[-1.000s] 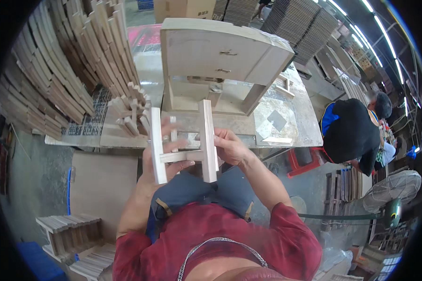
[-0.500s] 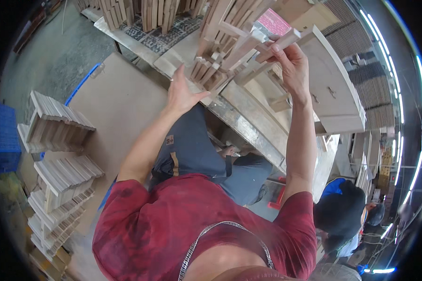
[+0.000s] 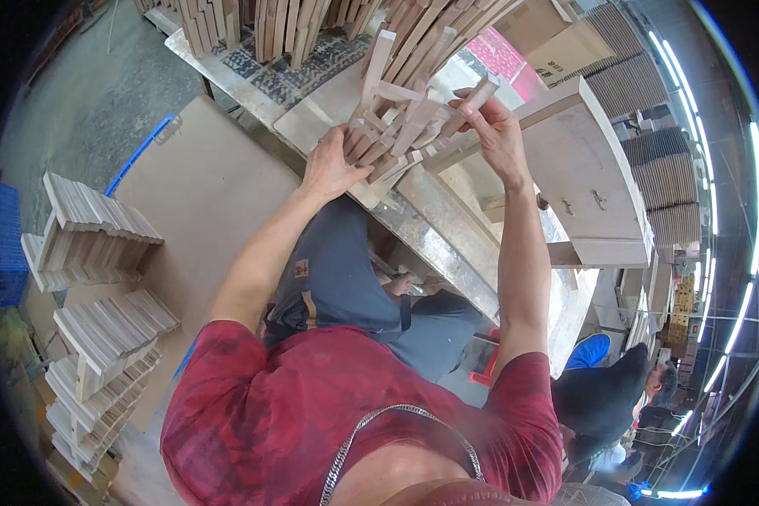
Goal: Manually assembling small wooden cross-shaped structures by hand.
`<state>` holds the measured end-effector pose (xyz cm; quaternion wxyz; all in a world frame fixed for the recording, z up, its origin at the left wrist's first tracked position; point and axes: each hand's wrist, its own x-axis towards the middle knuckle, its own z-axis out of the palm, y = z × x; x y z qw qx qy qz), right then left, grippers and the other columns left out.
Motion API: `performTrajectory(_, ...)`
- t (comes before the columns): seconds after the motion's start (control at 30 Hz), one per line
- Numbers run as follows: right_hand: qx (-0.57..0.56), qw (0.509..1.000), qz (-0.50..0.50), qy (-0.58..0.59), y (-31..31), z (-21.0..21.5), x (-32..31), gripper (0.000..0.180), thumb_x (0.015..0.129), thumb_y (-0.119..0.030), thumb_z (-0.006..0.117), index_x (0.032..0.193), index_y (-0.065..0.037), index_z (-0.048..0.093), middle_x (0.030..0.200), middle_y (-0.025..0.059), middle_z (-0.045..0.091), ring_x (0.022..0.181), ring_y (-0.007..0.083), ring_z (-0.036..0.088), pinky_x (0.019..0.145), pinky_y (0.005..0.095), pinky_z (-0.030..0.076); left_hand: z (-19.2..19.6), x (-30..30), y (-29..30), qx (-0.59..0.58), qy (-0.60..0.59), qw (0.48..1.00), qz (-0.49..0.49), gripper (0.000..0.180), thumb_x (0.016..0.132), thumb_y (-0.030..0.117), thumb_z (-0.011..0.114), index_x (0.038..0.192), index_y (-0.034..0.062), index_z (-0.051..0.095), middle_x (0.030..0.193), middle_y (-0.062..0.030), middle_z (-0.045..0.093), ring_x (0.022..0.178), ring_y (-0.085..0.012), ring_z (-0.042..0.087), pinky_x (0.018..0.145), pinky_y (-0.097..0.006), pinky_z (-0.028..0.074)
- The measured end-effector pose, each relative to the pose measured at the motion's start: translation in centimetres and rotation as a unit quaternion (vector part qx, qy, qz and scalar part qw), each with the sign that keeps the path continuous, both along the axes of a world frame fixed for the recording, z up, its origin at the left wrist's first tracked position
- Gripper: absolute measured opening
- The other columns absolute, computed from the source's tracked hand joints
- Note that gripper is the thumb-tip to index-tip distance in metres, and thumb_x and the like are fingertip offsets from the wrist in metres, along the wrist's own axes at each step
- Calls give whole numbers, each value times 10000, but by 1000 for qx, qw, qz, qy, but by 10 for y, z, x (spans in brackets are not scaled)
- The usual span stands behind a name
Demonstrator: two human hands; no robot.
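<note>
My right hand (image 3: pixel 499 139) is raised at the right, its thumb and fingers closed on a short pale wooden bar (image 3: pixel 471 103). I cannot tell whether this bar is joined to the wooden pieces beside it. My left hand (image 3: pixel 331 169) is at the near left end of a cluster of small wooden pieces (image 3: pixel 369 145), thumb on the near side and fingers on the far side. Its fingertips are partly hidden by the wood. Between the hands, longer wooden bars (image 3: pixel 417 121) lean and cross over one another on the workbench (image 3: pixel 447 228).
Wooden strips (image 3: pixel 287 29) stand upright at the back. A large curved wooden panel (image 3: pixel 582 169) stands to the right. A brown board (image 3: pixel 211 169) and stacked slats (image 3: pixel 114 329) lie at the left. Another person (image 3: pixel 603 396) is at the lower right.
My left hand has come from open, fingers spread, onto the cluster of wooden pieces. My right hand has moved left and slightly down with the wooden bar.
</note>
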<state>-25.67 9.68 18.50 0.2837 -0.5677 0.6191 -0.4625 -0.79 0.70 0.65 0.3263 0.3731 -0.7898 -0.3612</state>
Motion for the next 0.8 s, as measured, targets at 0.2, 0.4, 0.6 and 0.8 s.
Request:
performTrajectory(0.2, -5, 1000, 18, 1, -7, 3, 1, 297, 996, -216, 678, 1213, -14, 677, 1067, 62, 721, 933, 119, 638, 823, 300, 527, 4, 4, -4, 4, -2, 1000, -17, 900, 697, 345, 887, 1377, -37, 437, 1293, -249, 587, 1207, -400, 581, 1027, -465, 468)
performTrajectory(0.4, -7, 1000, -22, -12, 1, -27, 3, 283, 990, -186, 685, 1207, -4, 671, 1084, 69, 718, 930, 133, 643, 833, 302, 527, 1, 8, -9, 10, 0, 1000, -14, 902, 690, 332, 885, 1378, -40, 436, 1291, -252, 593, 1211, -393, 585, 1031, -453, 472)
performTrajectory(0.6, -4, 999, -34, -35, 19, -58, 11, 223, 983, -147, 686, 1153, -2, 690, 1073, 53, 716, 929, 124, 643, 857, 292, 527, -4, 13, -16, 22, 21, 999, -28, 899, 666, 297, 902, 1364, -45, 451, 1265, -246, 616, 1179, -386, 614, 1010, -434, 494)
performTrajectory(0.8, 22, 997, -69, -41, 30, -57, 12, 216, 972, -139, 700, 1121, 17, 708, 1045, 57, 720, 920, 127, 647, 858, 303, 531, -5, 16, -19, 38, 39, 998, -42, 894, 663, 308, 899, 1359, -36, 456, 1280, -232, 604, 1198, -388, 595, 1030, -449, 479)
